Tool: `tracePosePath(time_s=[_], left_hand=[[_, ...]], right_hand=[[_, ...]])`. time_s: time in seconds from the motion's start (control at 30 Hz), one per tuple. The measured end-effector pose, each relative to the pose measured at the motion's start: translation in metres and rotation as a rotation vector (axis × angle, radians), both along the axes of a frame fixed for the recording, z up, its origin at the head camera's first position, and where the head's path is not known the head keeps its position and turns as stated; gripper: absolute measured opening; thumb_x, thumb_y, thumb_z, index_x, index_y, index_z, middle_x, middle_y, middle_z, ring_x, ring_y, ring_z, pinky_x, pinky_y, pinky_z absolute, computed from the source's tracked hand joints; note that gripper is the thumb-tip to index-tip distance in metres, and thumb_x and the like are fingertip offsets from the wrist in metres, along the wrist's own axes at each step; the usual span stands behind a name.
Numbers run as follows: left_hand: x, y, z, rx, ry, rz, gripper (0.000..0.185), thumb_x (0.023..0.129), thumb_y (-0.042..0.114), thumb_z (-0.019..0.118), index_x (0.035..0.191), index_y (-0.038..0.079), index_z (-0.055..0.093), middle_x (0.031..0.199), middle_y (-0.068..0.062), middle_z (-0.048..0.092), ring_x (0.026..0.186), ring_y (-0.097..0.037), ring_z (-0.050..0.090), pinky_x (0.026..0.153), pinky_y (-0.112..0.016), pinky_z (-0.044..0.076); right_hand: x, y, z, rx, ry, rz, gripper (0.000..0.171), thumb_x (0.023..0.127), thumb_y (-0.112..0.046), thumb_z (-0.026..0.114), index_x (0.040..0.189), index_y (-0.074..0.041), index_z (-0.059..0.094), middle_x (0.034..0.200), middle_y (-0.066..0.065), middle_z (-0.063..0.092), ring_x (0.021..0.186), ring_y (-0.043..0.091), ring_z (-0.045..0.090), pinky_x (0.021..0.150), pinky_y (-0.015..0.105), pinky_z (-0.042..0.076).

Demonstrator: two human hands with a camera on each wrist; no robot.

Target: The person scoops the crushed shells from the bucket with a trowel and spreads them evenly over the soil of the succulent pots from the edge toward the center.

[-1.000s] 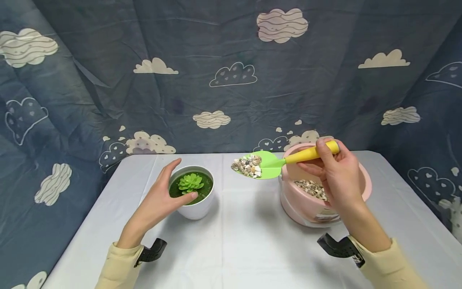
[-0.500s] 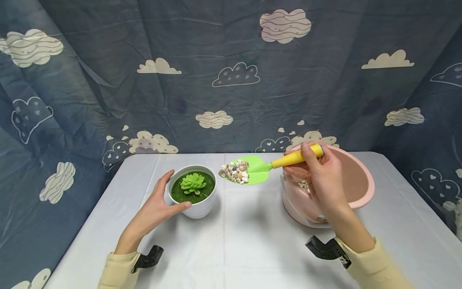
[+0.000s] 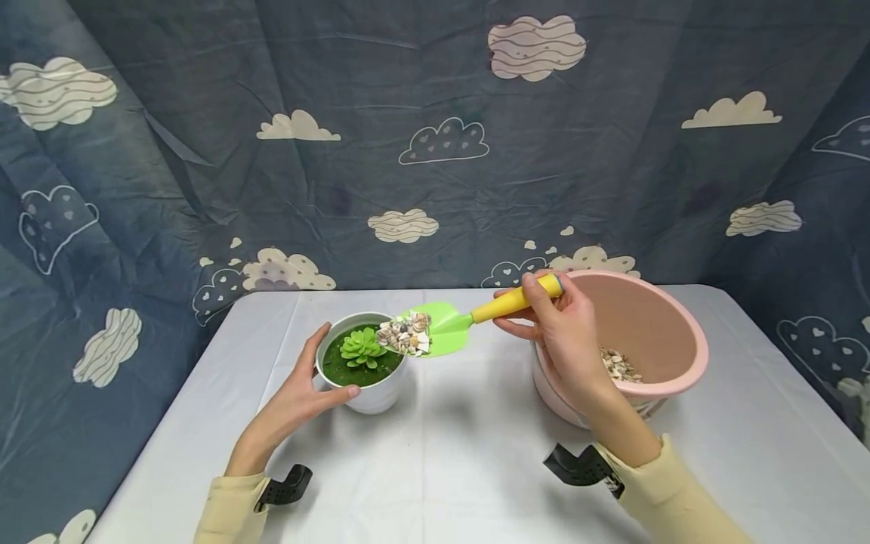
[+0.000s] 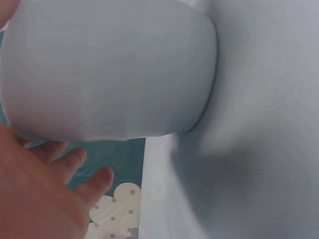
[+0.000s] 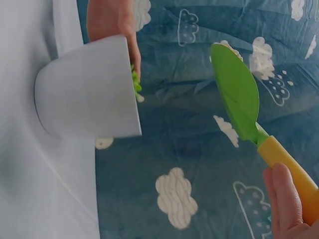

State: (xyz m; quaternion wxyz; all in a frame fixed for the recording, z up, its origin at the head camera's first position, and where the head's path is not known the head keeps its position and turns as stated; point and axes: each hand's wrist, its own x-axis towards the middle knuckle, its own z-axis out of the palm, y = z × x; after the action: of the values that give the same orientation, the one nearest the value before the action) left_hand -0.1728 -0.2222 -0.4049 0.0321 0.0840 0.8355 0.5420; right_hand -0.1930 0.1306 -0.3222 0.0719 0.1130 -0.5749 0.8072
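My right hand (image 3: 567, 332) pinches the yellow handle of a green hand trowel (image 3: 448, 329), whose blade carries a heap of small seashells (image 3: 408, 334). In the head view the blade tip overlaps the right rim of a white plant pot (image 3: 374, 397). The right wrist view shows the blade's underside, raised above the pot's rim. Inside the pot a bright green succulent (image 3: 362, 347) sits on a dark green, mossy surface. My left hand (image 3: 299, 400) holds the pot from the left, thumb at the near rim and fingers along the far left side.
A large pink bucket (image 3: 680, 340) stands on the right of the white-covered table (image 3: 476, 468), partly behind my right forearm. More shells (image 3: 618, 365) lie inside it. A dark blue cloth (image 3: 340, 181) with cloud prints hangs behind and around the table.
My right hand has carried the loaded trowel leftward from over the bucket to the pot's rim. My left hand has closed in from beside the pot and now holds it.
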Motion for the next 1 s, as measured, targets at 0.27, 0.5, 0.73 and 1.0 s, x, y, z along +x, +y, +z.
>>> tracePosePath(time_s=[0.27, 0.5, 0.73, 1.0], left_hand=[[-0.004, 0.004, -0.008, 0.157, -0.006, -0.042, 0.106, 0.081, 0.021, 0.079, 0.158, 0.026, 0.006, 0.161, -0.012, 0.008, 0.142, -0.035, 0.022, 0.108, -0.057, 0.027], [-0.003, 0.002, -0.008, 0.163, -0.019, -0.027, 0.106, 0.081, 0.021, 0.079, 0.158, 0.026, 0.007, 0.161, -0.011, 0.010, 0.142, -0.032, 0.022, 0.106, -0.053, 0.031], [-0.002, 0.001, -0.008, 0.167, -0.025, -0.024, 0.105, 0.082, 0.021, 0.078, 0.159, 0.025, 0.006, 0.162, -0.009, 0.007, 0.144, -0.031, 0.017, 0.106, -0.053, 0.030], [-0.004, 0.002, -0.009, 0.177, -0.017, -0.027, 0.105, 0.083, 0.019, 0.077, 0.159, 0.021, 0.005, 0.161, -0.010, 0.010, 0.144, -0.031, 0.019, 0.106, -0.053, 0.031]], right_hand=[[-0.008, -0.027, -0.009, -0.055, -0.037, 0.014, 0.027, 0.098, -0.020, 0.062, 0.107, 0.001, 0.049, 0.096, 0.016, 0.070, 0.084, 0.029, 0.072, 0.073, 0.047, 0.056], [-0.017, -0.047, -0.021, -0.055, -0.082, 0.012, 0.022, 0.098, -0.019, 0.063, 0.104, -0.002, 0.051, 0.095, 0.016, 0.069, 0.082, 0.029, 0.072, 0.074, 0.047, 0.056], [-0.027, -0.058, -0.036, -0.027, -0.101, -0.016, 0.026, 0.097, -0.021, 0.065, 0.104, -0.002, 0.049, 0.099, 0.021, 0.068, 0.084, 0.029, 0.071, 0.073, 0.046, 0.057], [-0.030, -0.064, -0.043, 0.030, -0.014, -0.025, 0.029, 0.096, -0.021, 0.066, 0.106, 0.000, 0.048, 0.103, 0.026, 0.067, 0.086, 0.031, 0.071, 0.073, 0.044, 0.057]])
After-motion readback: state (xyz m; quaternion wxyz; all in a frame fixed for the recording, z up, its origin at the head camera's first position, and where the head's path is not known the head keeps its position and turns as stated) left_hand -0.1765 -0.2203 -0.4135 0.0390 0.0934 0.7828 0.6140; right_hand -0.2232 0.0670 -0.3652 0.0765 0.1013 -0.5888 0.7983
